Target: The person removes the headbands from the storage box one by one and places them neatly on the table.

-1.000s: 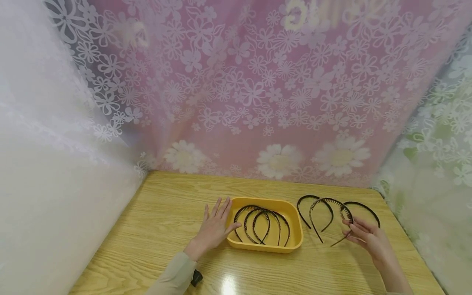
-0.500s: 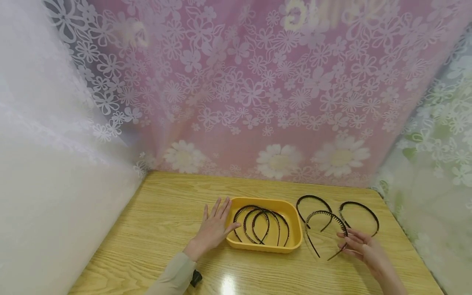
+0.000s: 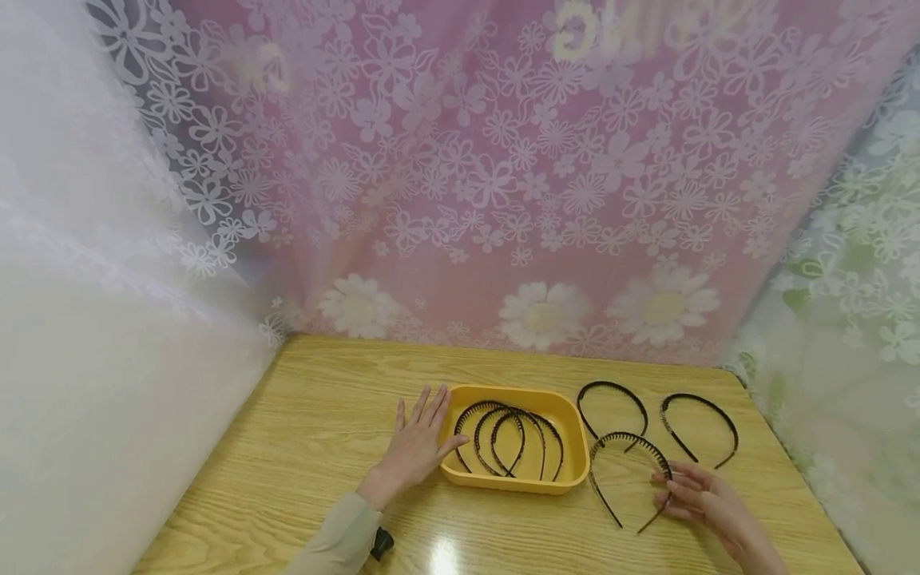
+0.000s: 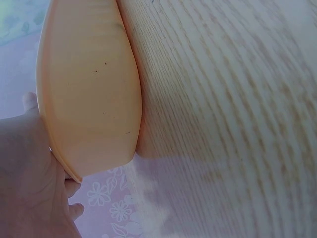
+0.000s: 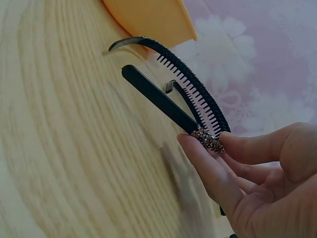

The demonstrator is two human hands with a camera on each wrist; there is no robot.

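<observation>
In the head view my right hand (image 3: 707,505) pinches one side of a black toothed headband (image 3: 632,438), right of the yellow tray. The right wrist view shows thumb and fingers on a glittery, stone-covered part of that headband (image 5: 171,106). My left hand (image 3: 413,443) lies with spread, straight fingers against the left rim of the yellow tray (image 3: 513,484); in the left wrist view the hand (image 4: 29,168) touches the tray's rim. Several dark headbands (image 3: 509,407) overlap inside the tray. Two more black headbands, one at the back (image 3: 611,385) and one farther right (image 3: 700,397), lie on the table.
The wood-grain table (image 3: 345,367) ends at a pink flowered curtain (image 3: 460,239) behind. White sheeting (image 3: 129,359) hangs on the left, and a green-and-white flowered sheet (image 3: 848,335) on the right. A small black object (image 3: 382,543) sits by the left sleeve.
My right hand has brought its headband toward me and slightly left, away from the two headbands on the table. The left hand and the tray stay in place.
</observation>
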